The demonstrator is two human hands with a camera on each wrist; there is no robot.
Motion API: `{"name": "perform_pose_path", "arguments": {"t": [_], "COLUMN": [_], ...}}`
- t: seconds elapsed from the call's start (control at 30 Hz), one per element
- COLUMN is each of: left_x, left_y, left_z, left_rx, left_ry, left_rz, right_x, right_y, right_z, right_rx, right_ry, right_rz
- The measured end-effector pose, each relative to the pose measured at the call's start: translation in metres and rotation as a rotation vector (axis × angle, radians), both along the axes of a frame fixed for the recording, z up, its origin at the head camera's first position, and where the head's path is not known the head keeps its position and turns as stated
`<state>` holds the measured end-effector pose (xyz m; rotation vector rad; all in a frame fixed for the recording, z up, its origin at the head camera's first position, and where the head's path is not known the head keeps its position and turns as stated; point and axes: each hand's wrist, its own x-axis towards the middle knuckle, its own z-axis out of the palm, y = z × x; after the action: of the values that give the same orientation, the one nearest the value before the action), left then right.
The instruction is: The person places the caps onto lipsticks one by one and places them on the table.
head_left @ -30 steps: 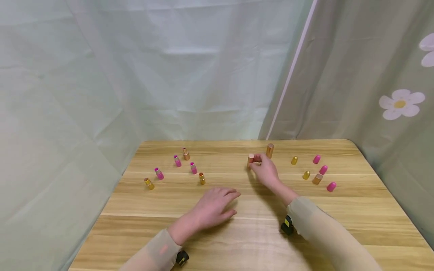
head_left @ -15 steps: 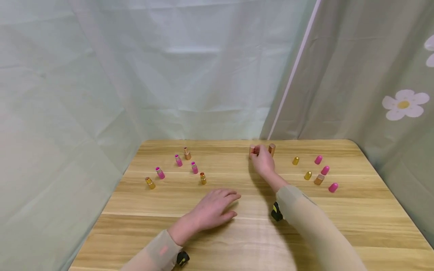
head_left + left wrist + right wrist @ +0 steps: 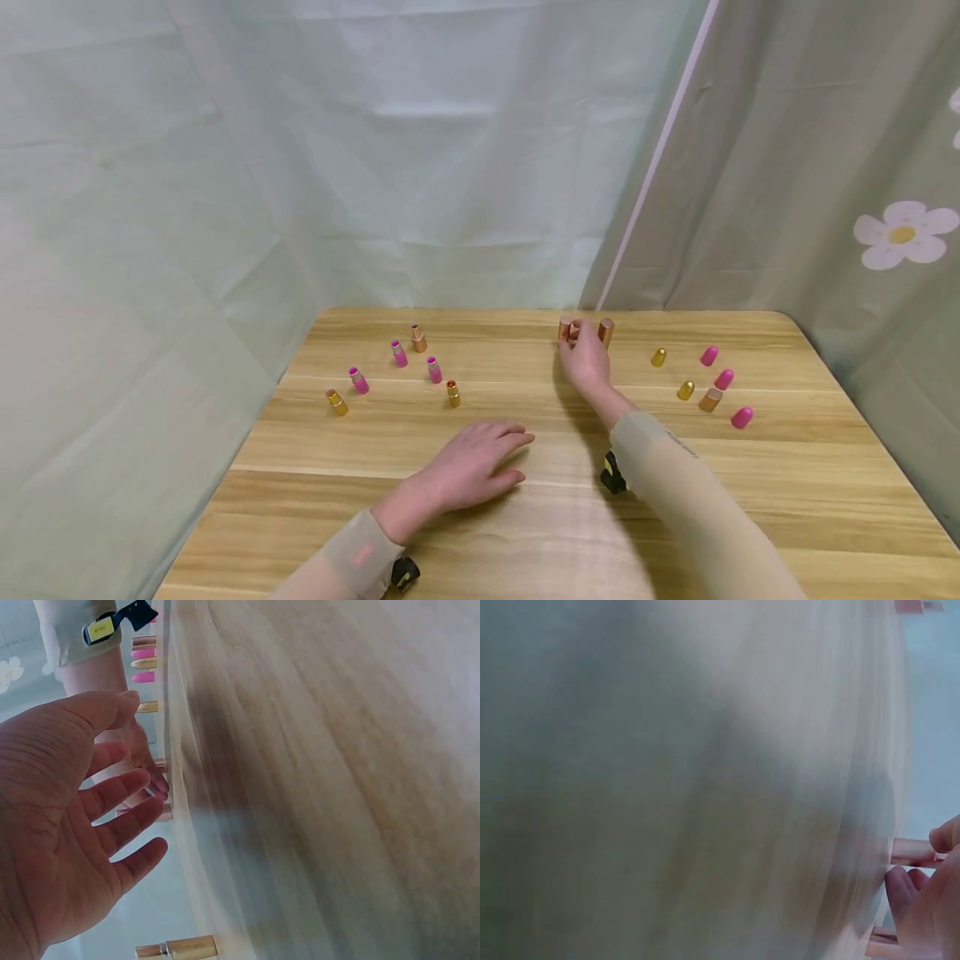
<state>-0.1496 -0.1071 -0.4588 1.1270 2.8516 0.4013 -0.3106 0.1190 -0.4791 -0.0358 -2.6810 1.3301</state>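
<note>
At the back of the wooden table, my right hand [image 3: 587,357] has its thumb and fingers around a copper lipstick tube [image 3: 566,327], which stands upright. In the right wrist view the fingertips lie right along this copper tube [image 3: 913,851], and part of it is hidden by the hand. Another copper lipstick tube [image 3: 606,331] stands just right of the hand. My left hand [image 3: 472,467] lies low over the middle of the table, palm down, fingers relaxed and holding nothing. A gold lipstick base [image 3: 453,393] is the nearest thing beyond it.
On the left stand several lipstick bases, among them a gold one [image 3: 337,402], a magenta one [image 3: 359,381] and a copper one [image 3: 418,338]. Loose caps lie at the right: magenta [image 3: 742,417], gold [image 3: 686,390] and copper [image 3: 710,400]. A curtain [image 3: 465,167] hangs behind the table.
My right hand has carried the copper lipstick tube back toward the far edge, beside the other copper tube. My left hand has stayed in place. The view has shifted slightly.
</note>
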Motion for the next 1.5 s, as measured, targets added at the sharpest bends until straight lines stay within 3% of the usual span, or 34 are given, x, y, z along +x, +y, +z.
{"name": "perform_pose_path", "arguments": {"t": [0.2, 0.33, 0.47, 0.7, 1.03, 1.3, 1.5], "left_x": [-0.001, -0.001, -0.001, -0.003, -0.008, -0.015, -0.021], "left_y": [-0.001, -0.002, -0.002, -0.002, 0.007, 0.028, 0.053], "left_z": [0.002, 0.002, 0.001, 0.003, 0.008, 0.017, 0.023], "left_rx": [0.013, 0.027, 0.03, 0.061, 0.079, 0.058, 0.034], "left_ry": [0.0, 0.004, 0.023, 0.039, 0.059, 0.073, 0.079], "left_rz": [0.0, 0.001, 0.024, 0.101, 0.098, 0.073, 0.044], "right_x": [0.022, 0.039, 0.059, 0.085, 0.1, 0.106, 0.108], "right_y": [0.008, 0.014, 0.021, 0.044, 0.108, 0.163, 0.197], "right_z": [-0.003, -0.002, 0.002, 0.019, 0.038, 0.048, 0.05], "right_rx": [-0.138, -0.176, -0.142, -0.036, 0.094, 0.183, 0.332], "right_ry": [-0.03, -0.057, -0.045, 0.068, 0.223, 0.261, 0.253], "right_rz": [0.056, 0.116, 0.187, 0.243, 0.172, 0.082, 0.062]}}
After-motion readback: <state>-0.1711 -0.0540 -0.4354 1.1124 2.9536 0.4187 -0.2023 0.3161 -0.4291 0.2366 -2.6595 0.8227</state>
